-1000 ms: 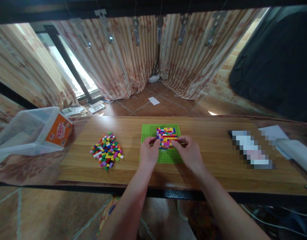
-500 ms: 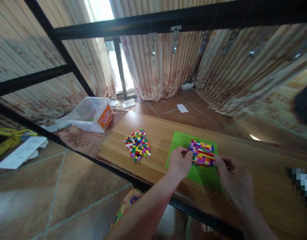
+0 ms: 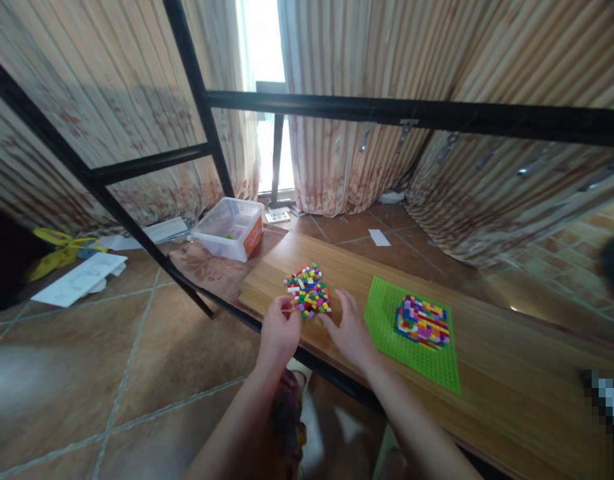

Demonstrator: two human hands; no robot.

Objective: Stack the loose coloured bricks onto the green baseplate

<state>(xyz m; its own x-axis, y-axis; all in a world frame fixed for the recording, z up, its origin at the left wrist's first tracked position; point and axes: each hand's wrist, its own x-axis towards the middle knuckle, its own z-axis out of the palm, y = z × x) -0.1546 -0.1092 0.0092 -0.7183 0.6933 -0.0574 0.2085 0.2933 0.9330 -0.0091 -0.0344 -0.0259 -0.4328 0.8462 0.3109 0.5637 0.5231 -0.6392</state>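
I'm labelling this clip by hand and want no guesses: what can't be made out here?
- Head view: whether the left hand pinches a brick; too small.
- Single bricks in the loose pile: too small to count.
- Object at the right edge: pixelated, cut off.
- Clear tub contents: too small to make out.

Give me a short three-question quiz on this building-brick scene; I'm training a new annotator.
1. True or false: both hands rest on the green baseplate.
2. Which is nearest the left hand? A) clear plastic tub B) pile of loose bricks C) baseplate
3. What stands on the baseplate?

Key:
1. False; the left hand and right hand are at the pile of loose bricks.
2. B
3. A multicoloured block of joined bricks.
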